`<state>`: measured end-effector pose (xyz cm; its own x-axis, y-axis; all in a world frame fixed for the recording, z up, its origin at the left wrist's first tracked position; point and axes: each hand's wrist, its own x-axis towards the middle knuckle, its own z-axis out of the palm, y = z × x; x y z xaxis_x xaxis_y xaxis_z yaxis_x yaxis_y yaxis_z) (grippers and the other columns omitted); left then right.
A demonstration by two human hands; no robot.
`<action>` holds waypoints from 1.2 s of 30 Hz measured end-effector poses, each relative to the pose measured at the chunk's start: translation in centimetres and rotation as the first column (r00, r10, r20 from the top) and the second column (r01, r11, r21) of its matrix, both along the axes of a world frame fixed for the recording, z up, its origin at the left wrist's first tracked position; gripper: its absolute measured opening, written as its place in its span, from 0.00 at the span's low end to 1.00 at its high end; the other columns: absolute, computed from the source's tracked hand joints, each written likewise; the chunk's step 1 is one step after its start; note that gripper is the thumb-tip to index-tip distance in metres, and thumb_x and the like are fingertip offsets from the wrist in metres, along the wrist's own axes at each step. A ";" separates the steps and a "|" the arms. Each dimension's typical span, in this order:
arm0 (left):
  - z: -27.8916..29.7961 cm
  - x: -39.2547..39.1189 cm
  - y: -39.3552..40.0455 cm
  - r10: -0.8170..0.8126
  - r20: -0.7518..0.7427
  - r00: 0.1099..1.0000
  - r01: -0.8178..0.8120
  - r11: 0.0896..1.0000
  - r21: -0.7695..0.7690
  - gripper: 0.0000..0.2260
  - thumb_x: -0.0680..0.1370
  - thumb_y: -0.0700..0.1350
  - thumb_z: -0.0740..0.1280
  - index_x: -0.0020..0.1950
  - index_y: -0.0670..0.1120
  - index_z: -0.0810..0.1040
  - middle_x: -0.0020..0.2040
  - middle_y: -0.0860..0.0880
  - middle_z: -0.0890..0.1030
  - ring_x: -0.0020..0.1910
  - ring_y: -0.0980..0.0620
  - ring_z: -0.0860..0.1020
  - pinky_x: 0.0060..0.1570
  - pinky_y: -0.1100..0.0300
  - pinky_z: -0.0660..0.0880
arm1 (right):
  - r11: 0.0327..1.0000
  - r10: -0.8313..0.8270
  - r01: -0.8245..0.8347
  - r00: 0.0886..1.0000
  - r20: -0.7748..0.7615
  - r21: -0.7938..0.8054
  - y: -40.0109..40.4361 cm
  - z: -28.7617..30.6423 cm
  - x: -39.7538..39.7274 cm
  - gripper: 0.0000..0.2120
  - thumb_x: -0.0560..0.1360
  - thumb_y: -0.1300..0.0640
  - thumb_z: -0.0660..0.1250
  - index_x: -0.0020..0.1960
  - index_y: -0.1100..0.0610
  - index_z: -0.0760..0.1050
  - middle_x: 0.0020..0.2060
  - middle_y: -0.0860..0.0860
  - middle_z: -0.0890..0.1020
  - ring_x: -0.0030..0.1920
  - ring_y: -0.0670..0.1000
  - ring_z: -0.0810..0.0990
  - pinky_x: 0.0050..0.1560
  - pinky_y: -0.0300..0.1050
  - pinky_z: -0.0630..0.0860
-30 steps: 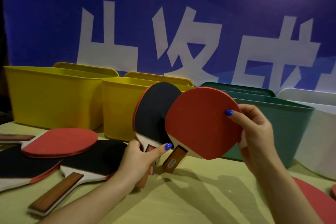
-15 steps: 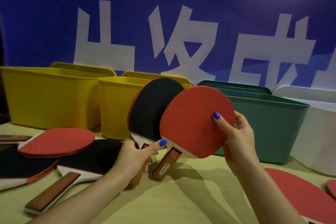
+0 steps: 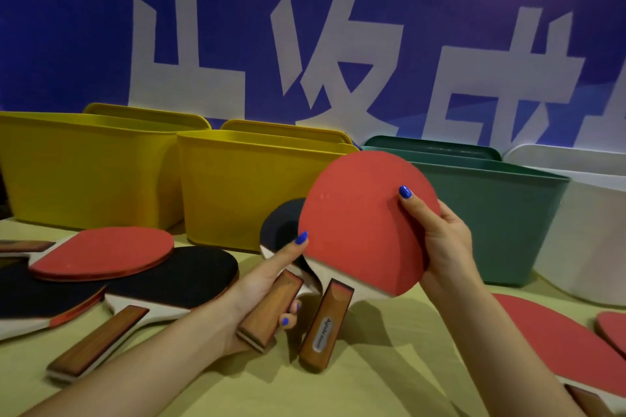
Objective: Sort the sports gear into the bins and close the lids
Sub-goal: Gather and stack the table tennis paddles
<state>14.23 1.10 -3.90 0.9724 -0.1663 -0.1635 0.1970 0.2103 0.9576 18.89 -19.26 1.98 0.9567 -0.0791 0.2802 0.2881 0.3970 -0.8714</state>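
My left hand point(image 3: 271, 284) grips the wooden handle of a black-faced paddle point(image 3: 281, 227), whose blade is mostly hidden behind a red-faced paddle point(image 3: 355, 223). My right hand point(image 3: 440, 240) pinches the right edge of that red blade, with its handle pointing down at the table. Both paddles are held just above the table in front of the second yellow bin point(image 3: 244, 186) and the green bin point(image 3: 501, 213). All bins stand open, their lids propped behind them.
Another yellow bin point(image 3: 84, 166) stands far left and a white bin point(image 3: 596, 234) far right. Loose paddles lie on the table: a red one point(image 3: 101, 252) over black ones point(image 3: 176, 272) at left, red ones point(image 3: 555, 342) at right. A blue banner fills the background.
Both hands have lowered the two paddles toward the table. The red paddle has slid in front of the black one, which now shows only a sliver.
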 end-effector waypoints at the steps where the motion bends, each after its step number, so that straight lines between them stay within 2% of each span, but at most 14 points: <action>1: -0.3 0.0 -0.1 -0.023 0.019 1.000 0.023 0.999 0.035 0.39 0.50 0.65 0.79 0.50 0.40 0.76 0.29 0.43 0.74 0.20 0.52 0.71 0.17 0.64 0.69 | 1.000 -0.007 0.006 1.000 -0.017 -0.007 0.0 -0.2 0.2 0.07 0.66 0.57 0.75 0.42 0.54 0.80 0.41 0.54 0.84 0.42 0.54 0.81 0.49 0.56 0.79; 4: -0.2 -0.6 -1.4 -0.048 0.078 0.996 0.042 0.996 0.076 0.25 0.62 0.57 0.76 0.47 0.41 0.74 0.26 0.45 0.74 0.18 0.53 0.71 0.15 0.67 0.67 | 0.997 -0.047 0.040 0.994 -0.096 -0.073 0.2 -1.2 1.0 0.06 0.68 0.57 0.74 0.42 0.56 0.78 0.41 0.56 0.83 0.40 0.54 0.80 0.46 0.52 0.78; 6: -0.5 -0.4 -1.6 -0.068 0.088 0.994 0.057 0.992 0.116 0.30 0.62 0.58 0.78 0.53 0.40 0.73 0.26 0.44 0.74 0.18 0.52 0.71 0.16 0.66 0.68 | 0.992 -0.058 0.041 0.988 -0.140 -0.120 0.1 -1.9 1.6 0.07 0.69 0.56 0.74 0.43 0.58 0.79 0.41 0.56 0.83 0.39 0.53 0.79 0.42 0.48 0.77; 8: -0.7 -0.5 -1.7 -0.069 0.102 0.992 0.049 0.982 0.184 0.41 0.55 0.63 0.78 0.58 0.39 0.72 0.27 0.43 0.74 0.19 0.51 0.72 0.17 0.65 0.69 | 0.986 -0.065 0.040 0.987 -0.150 -0.164 0.0 -2.4 2.0 0.08 0.69 0.54 0.74 0.45 0.57 0.79 0.43 0.57 0.83 0.40 0.53 0.79 0.43 0.48 0.76; 9: -0.7 -0.6 -1.7 -0.052 0.098 0.994 0.031 0.978 0.205 0.43 0.54 0.65 0.77 0.60 0.39 0.72 0.27 0.42 0.75 0.20 0.51 0.73 0.18 0.64 0.69 | 0.983 -0.059 0.031 0.987 -0.149 -0.182 0.0 -2.6 2.2 0.08 0.69 0.53 0.74 0.45 0.56 0.80 0.44 0.57 0.83 0.41 0.54 0.79 0.45 0.49 0.76; 12: -0.9 -0.6 -1.6 -0.038 0.090 0.995 0.018 0.977 0.214 0.38 0.61 0.66 0.72 0.63 0.45 0.70 0.29 0.42 0.77 0.21 0.50 0.74 0.18 0.63 0.70 | 0.976 -0.005 -0.025 0.991 -0.133 -0.218 0.5 -3.0 2.2 0.09 0.71 0.51 0.72 0.48 0.54 0.79 0.45 0.54 0.84 0.43 0.54 0.81 0.47 0.50 0.78; 15: -1.2 -0.7 -1.6 -0.042 0.067 0.997 0.029 0.984 0.178 0.37 0.64 0.66 0.73 0.66 0.48 0.68 0.30 0.41 0.77 0.21 0.50 0.74 0.18 0.63 0.71 | 0.944 -0.013 -0.009 0.998 -0.065 -0.330 1.1 -3.4 2.1 0.10 0.72 0.48 0.70 0.49 0.53 0.78 0.46 0.53 0.83 0.45 0.53 0.82 0.47 0.50 0.79; 18: -1.0 -0.8 -1.7 -0.028 0.056 0.998 0.019 0.989 0.150 0.32 0.67 0.62 0.69 0.65 0.45 0.69 0.29 0.41 0.76 0.20 0.50 0.74 0.18 0.63 0.71 | 0.927 -0.019 0.003 0.999 -0.040 -0.375 1.2 -3.3 2.1 0.10 0.73 0.48 0.69 0.50 0.52 0.77 0.46 0.52 0.83 0.47 0.53 0.82 0.46 0.49 0.79; 21: -1.1 -0.7 -1.9 -0.023 0.044 0.999 0.020 0.997 0.075 0.32 0.66 0.61 0.68 0.60 0.38 0.74 0.29 0.39 0.75 0.18 0.49 0.73 0.16 0.64 0.70 | 0.908 0.007 -0.014 1.000 -0.019 -0.419 0.9 -3.3 2.1 0.13 0.74 0.50 0.69 0.56 0.52 0.77 0.49 0.50 0.82 0.47 0.50 0.81 0.43 0.43 0.78; 24: -1.4 -0.6 -1.8 -0.003 0.056 0.998 0.001 0.999 0.052 0.30 0.69 0.56 0.71 0.62 0.38 0.72 0.31 0.38 0.78 0.19 0.49 0.73 0.17 0.65 0.70 | 0.861 -0.005 0.017 1.000 0.024 -0.508 0.9 -3.6 2.4 0.14 0.75 0.54 0.67 0.61 0.52 0.75 0.53 0.50 0.79 0.50 0.48 0.78 0.44 0.40 0.75; 29: -1.3 -0.1 -1.6 0.032 0.085 0.996 -0.037 0.998 0.058 0.33 0.63 0.55 0.74 0.62 0.39 0.71 0.29 0.39 0.78 0.19 0.49 0.74 0.17 0.64 0.70 | 0.894 -0.019 0.010 1.000 -0.015 -0.448 0.6 -3.6 2.7 0.12 0.75 0.55 0.68 0.58 0.52 0.76 0.53 0.51 0.80 0.51 0.52 0.80 0.47 0.46 0.78; 32: -1.3 -0.1 -1.6 0.046 0.095 0.994 -0.052 0.997 0.063 0.34 0.63 0.56 0.74 0.63 0.39 0.71 0.31 0.38 0.79 0.20 0.49 0.74 0.17 0.64 0.70 | 0.899 -0.048 0.032 0.999 -0.025 -0.436 0.6 -3.7 2.7 0.18 0.75 0.54 0.68 0.64 0.53 0.73 0.56 0.51 0.78 0.52 0.52 0.79 0.52 0.50 0.78; 34: -1.2 -0.1 -1.7 0.088 0.102 0.991 -0.092 0.995 0.030 0.33 0.65 0.55 0.74 0.63 0.37 0.71 0.30 0.38 0.78 0.19 0.49 0.74 0.17 0.64 0.70 | 0.906 -0.018 -0.033 0.993 -0.115 -0.423 0.7 -3.6 2.6 0.23 0.75 0.51 0.67 0.68 0.53 0.68 0.57 0.51 0.76 0.53 0.53 0.78 0.51 0.51 0.78; 36: -0.9 0.1 -1.6 0.159 0.103 0.982 -0.158 0.987 -0.019 0.32 0.67 0.55 0.74 0.62 0.36 0.71 0.30 0.39 0.77 0.19 0.49 0.74 0.16 0.65 0.70 | 0.893 0.075 -0.174 0.967 -0.245 -0.415 0.7 -3.4 2.4 0.23 0.75 0.49 0.66 0.68 0.54 0.67 0.57 0.54 0.78 0.53 0.54 0.80 0.50 0.52 0.78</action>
<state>14.33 -0.52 -4.82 0.9982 -0.0097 -0.0593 0.0598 0.2413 0.9686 21.34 -18.52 -1.42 0.9911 0.1254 0.0439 0.0456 -0.0109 -0.9989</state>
